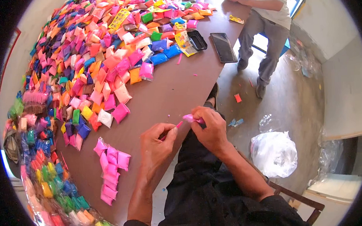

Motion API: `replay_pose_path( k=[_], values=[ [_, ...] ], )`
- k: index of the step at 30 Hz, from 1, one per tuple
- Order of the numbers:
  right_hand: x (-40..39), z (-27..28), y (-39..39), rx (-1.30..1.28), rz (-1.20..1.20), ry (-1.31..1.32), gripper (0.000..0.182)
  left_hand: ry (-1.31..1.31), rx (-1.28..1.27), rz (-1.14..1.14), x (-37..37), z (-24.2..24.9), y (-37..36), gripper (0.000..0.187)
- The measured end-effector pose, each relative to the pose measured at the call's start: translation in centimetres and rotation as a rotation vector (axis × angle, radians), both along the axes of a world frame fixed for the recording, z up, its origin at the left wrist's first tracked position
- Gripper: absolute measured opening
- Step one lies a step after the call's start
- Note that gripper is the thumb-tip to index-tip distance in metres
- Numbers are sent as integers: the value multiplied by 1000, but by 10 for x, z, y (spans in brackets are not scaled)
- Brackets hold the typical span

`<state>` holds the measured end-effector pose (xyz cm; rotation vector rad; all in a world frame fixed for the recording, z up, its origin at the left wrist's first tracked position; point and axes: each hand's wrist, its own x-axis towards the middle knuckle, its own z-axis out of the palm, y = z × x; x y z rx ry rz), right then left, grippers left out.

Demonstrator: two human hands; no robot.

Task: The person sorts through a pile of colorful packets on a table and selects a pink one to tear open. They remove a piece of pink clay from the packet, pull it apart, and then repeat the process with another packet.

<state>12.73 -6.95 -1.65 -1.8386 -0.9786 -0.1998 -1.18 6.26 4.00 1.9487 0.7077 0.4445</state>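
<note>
My left hand (160,140) is closed near the table's edge, pinching a thin pink stick (179,124) between thumb and fingers. Just right of it, my right hand (210,128) grips a small pink packet (190,118), partly covered by the fingers. The two hands are a short gap apart. Left of my left hand, several pink packets (111,168) lie in a joined cluster on the brown table (148,98). A huge heap of packets in many colours (93,48) covers the table's far and left side.
A black phone-like device (223,47) and a black tray (197,40) lie near the table's right edge. Another person (262,32) is beyond the table. A white plastic bag (274,154) rests at the right, by a dark chair frame (298,198).
</note>
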Motion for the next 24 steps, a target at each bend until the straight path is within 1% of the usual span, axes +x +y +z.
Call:
replay_pose_path(
  k=[3,5,6,9,12,14,18,21,24],
  values=[
    [-5,-4,0,-17,34,49,19,-6,-7,-14,0,-4,1,13],
    [-9,-6,0,-42,44,79,19,34,4,-17,3,0,-1,12],
    [-10,-6,0,-45,54,48,19,55,10,-18,3,1,-2,11],
    [-10,-7,-1,-59,74,-29,18,-8,90,-50,5,-14,-2,10],
    [-11,-9,-1,-81,78,-79,19,2,164,-72,7,-9,-8,9],
    [-13,-9,-2,-102,80,-111,19,20,209,-71,5,-16,-8,8],
    [-16,-15,-3,-101,81,-128,20,53,297,-71,3,-30,-7,7],
    [-17,-15,-3,-103,87,-146,20,42,361,-82,3,-27,-9,10],
    [-17,-16,-3,-112,89,-171,19,41,325,-79,5,-29,-9,10]
  ],
)
